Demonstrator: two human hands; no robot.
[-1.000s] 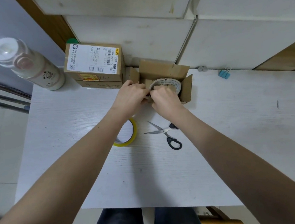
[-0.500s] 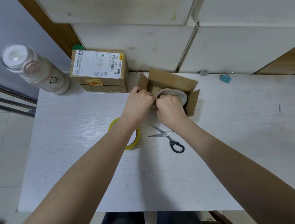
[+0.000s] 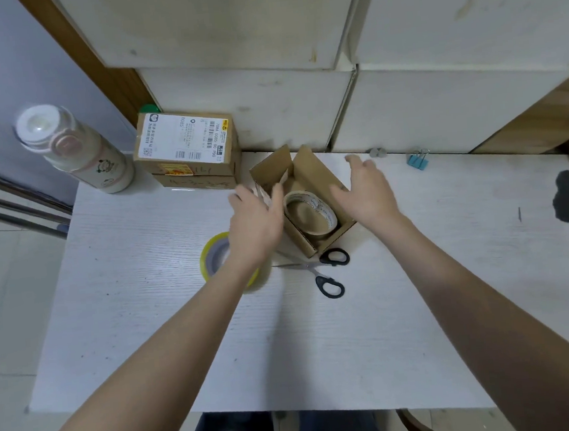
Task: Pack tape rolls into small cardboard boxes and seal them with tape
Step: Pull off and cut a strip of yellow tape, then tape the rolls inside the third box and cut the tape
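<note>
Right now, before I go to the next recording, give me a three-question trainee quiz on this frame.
1. True or false: the tape roll lies inside the open box.
2. Which lies nearest the box's near corner? A bottle B scissors C binder clip
3. Fill in: the left hand partly hides the ___ tape roll.

Key: 1 true; 2 B; 3 yellow. The right hand holds nothing.

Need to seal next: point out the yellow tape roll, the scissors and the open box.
yellow tape roll [image 3: 211, 256], head view, on its left rim beside the left forearm.
scissors [image 3: 330, 286], head view, on the near black handle loop.
open box [image 3: 314, 175], head view, on its right inner wall.
</note>
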